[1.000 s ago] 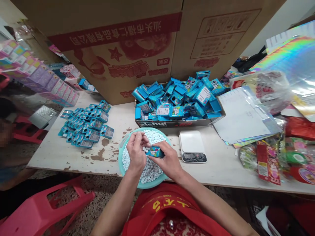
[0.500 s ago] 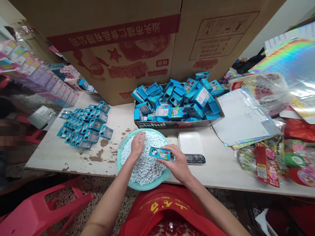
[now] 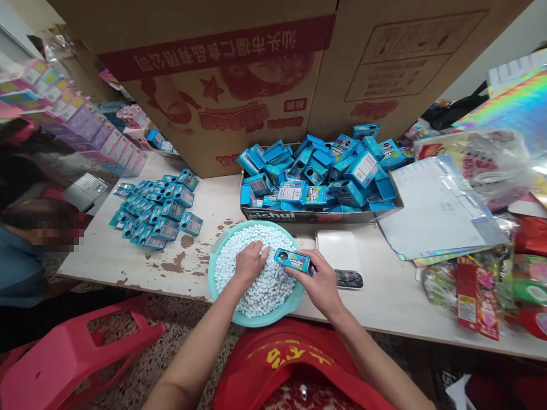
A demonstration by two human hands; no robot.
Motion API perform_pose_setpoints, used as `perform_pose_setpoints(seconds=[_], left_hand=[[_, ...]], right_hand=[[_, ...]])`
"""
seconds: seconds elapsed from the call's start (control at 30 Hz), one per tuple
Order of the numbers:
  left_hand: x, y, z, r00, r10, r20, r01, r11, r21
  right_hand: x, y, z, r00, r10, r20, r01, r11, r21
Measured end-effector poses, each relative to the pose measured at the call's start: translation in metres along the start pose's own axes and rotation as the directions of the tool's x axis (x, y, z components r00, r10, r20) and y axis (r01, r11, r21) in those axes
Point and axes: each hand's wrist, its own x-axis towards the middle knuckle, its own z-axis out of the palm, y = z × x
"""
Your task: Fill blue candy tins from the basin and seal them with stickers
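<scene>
A turquoise basin (image 3: 215, 285) full of small, round, pale candies (image 3: 256, 302) stands at the table's front edge. Over the middle of the pile, my left hand (image 3: 250, 265) has its fingers curled down on the candies; how many it grips is hidden. My right hand (image 3: 320, 282) holds a small blue box (image 3: 292, 260) lengthwise above the basin's right side. The box has a round dark window at its left end, and its label faces up. Behind the basin, a carton tray (image 3: 307, 217) is heaped with more such blue boxes (image 3: 316, 171).
A white digital scale (image 3: 337, 250) lies right of the basin. On the left, several blue boxes (image 3: 158, 213) stand in rows. A tall cardboard box (image 3: 256, 131) rises behind. Plastic-covered sheets (image 3: 431, 205) and packets (image 3: 476, 299) lie right. A person (image 3: 21, 256) and red stool (image 3: 64, 359) are left.
My left hand has lowered and turned inward, its fingers now down in the candies. The blue box remains in my right hand, above the basin. The whole view has shifted slightly.
</scene>
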Motion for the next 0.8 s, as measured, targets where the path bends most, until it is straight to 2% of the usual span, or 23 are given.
perform_pose_setpoints(seconds=[0.07,0.13,0.2,0.23,0.3,0.33,0.4,0.57,0.73,0.8], left_hand=[[0.002,0.0,-0.003,0.987,-0.117,-0.111,0.078,0.949,-0.307],[0.003,0.005,-0.011,0.949,-0.291,-0.12,0.165,0.785,-0.597],[0.005,0.016,-0.023,0.904,-0.427,-0.002,0.252,0.537,-0.805],[0.005,0.022,-0.03,0.888,-0.455,0.069,0.276,0.407,-0.871],[0.004,0.038,-0.043,0.88,-0.451,0.153,0.262,0.191,-0.946],[0.003,0.045,-0.049,0.887,-0.435,0.156,0.231,0.125,-0.965],[0.001,0.059,-0.056,0.902,-0.419,0.105,0.155,0.086,-0.984],[0.001,0.074,-0.06,0.885,-0.463,-0.045,0.024,0.142,-0.99],[0.007,0.074,-0.059,0.856,-0.511,-0.08,0.01,0.172,-0.985],[0.008,0.074,-0.058,0.861,-0.502,-0.087,0.008,0.184,-0.983]], right_hand=[[0.001,-0.002,0.001,1.0,-0.019,0.006,0.019,1.0,-0.011],[0.002,-0.005,0.002,0.999,-0.042,0.017,0.043,0.999,-0.024],[0.003,-0.007,0.005,0.997,-0.069,0.032,0.07,0.997,-0.041],[0.004,-0.009,0.007,0.995,-0.086,0.04,0.088,0.995,-0.049],[0.005,-0.012,0.013,0.99,-0.123,0.061,0.127,0.99,-0.065],[0.006,-0.015,0.017,0.987,-0.142,0.08,0.148,0.986,-0.075],[0.007,-0.021,0.025,0.977,-0.171,0.128,0.185,0.977,-0.102],[0.011,-0.038,0.037,0.959,-0.203,0.199,0.239,0.955,-0.175],[0.015,-0.039,0.037,0.968,-0.18,0.177,0.21,0.963,-0.169],[0.015,-0.038,0.036,0.97,-0.176,0.166,0.201,0.968,-0.152]])
